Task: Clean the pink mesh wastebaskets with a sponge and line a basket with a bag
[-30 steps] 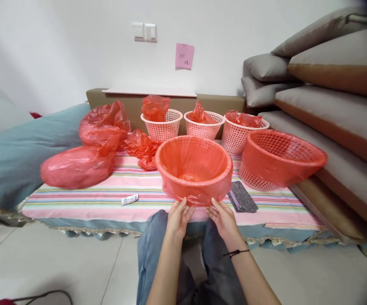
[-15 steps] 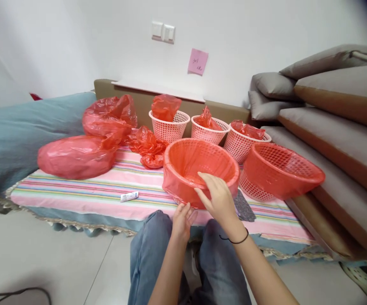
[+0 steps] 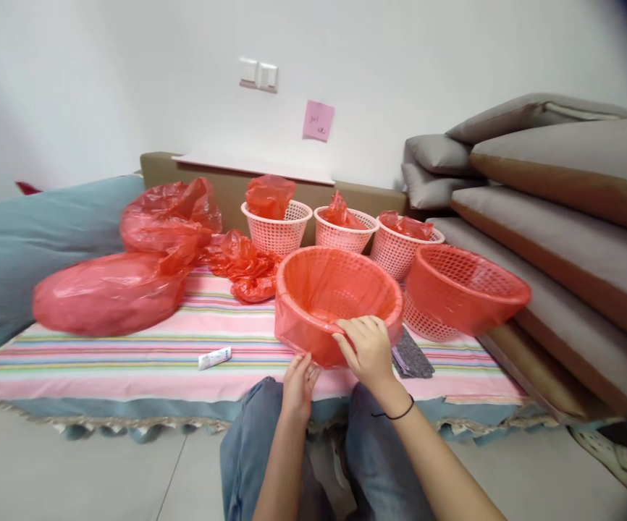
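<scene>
In front of my knees stands a round basket (image 3: 340,286) lined with a red plastic bag (image 3: 305,334), whose edge is folded over the rim and hangs down the outside. My right hand (image 3: 368,349) grips the near rim through the bag, fingers over the top and thumb on the outer side. Lower down, my left hand (image 3: 299,382) pinches the bag's hanging edge at the near side. To the right, a second basket (image 3: 430,318) has a red bag (image 3: 463,289) stretched over its rim and flaring out rightward.
Behind stand three pink mesh baskets (image 3: 278,235) with crumpled red bags inside. Full red bags (image 3: 110,293) and loose red plastic (image 3: 245,264) lie left. A small white tube (image 3: 214,358) and grey cloth (image 3: 414,356) rest on the striped cloth (image 3: 129,362). Cushions (image 3: 552,217) are stacked at right.
My right hand has come down from over the basket's opening to grip its near rim. My left hand stays at the bag's lower edge. The camera view has shifted slightly.
</scene>
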Demonstrator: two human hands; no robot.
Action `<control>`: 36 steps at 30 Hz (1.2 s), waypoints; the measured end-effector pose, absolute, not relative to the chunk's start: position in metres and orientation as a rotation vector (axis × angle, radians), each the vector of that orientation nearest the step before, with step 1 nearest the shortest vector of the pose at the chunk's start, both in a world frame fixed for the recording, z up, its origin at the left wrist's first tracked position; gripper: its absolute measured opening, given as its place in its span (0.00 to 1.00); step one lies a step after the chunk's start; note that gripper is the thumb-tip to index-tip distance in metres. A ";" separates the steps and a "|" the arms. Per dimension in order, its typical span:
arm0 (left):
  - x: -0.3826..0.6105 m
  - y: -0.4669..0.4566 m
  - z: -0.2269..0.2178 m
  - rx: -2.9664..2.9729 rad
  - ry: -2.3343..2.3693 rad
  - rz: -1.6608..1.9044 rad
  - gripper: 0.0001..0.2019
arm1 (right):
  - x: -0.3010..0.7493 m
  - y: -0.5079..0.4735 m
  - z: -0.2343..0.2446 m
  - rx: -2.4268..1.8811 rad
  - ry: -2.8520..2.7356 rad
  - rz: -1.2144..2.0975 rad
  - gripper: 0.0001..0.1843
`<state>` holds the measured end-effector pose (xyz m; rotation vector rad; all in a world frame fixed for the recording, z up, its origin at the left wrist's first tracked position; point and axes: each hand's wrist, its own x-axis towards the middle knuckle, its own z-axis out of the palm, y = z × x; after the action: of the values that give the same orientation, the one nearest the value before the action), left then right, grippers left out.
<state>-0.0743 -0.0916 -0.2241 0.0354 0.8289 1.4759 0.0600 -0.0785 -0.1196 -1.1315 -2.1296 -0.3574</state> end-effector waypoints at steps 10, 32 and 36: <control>-0.071 -0.108 -0.228 0.136 0.876 1.425 0.02 | 0.061 -0.072 -0.122 -1.161 -2.074 -0.301 0.17; -0.077 -0.141 -0.135 0.836 1.197 1.828 0.17 | 0.064 -0.073 -0.117 -1.128 -2.090 -0.312 0.15; -0.077 -0.114 -0.117 0.786 1.094 1.677 0.23 | 0.061 -0.079 -0.117 -1.106 -2.069 -0.266 0.13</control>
<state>-0.0771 -0.1143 -0.1170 0.7862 1.0940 1.6765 0.0608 -0.0789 -0.1172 -1.1056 -2.0685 -0.2665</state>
